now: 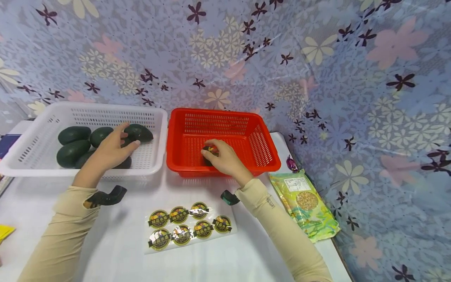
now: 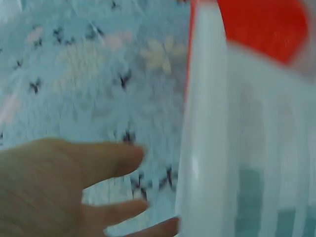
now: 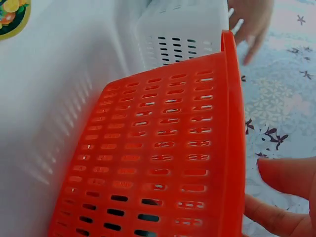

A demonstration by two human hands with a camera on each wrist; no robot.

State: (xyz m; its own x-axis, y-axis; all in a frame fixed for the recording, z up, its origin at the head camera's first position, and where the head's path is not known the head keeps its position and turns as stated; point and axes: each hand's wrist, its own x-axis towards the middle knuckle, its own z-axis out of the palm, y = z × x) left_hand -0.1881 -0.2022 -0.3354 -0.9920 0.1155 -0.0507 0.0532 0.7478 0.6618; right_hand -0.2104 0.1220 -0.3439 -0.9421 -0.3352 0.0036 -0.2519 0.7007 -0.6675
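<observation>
Several dark green oval fruits [image 1: 73, 135] lie in a white slotted basket [image 1: 105, 106]. My left hand [image 1: 127, 136] reaches over them with fingers spread, its thumb and fingertips touching the rightmost fruit [image 1: 142, 133]. In the left wrist view the left hand [image 2: 64, 187] is spread beside the white basket [image 2: 207, 123] and holds nothing. My right hand [image 1: 213, 150] is down in the red basket [image 1: 218, 113], curled round a dark fruit with a colourful sticker [image 1: 208, 150]. The right wrist view shows only fingertips [image 3: 289, 175] past the red basket wall [image 3: 163, 148].
A clear sheet of round stickers [image 1: 188, 225] lies on the white table in front of the baskets. A green packet [image 1: 306, 203] lies at the table's right edge. Flowered cloth [image 1: 317, 58] hangs behind and to the right. Both baskets stand side by side.
</observation>
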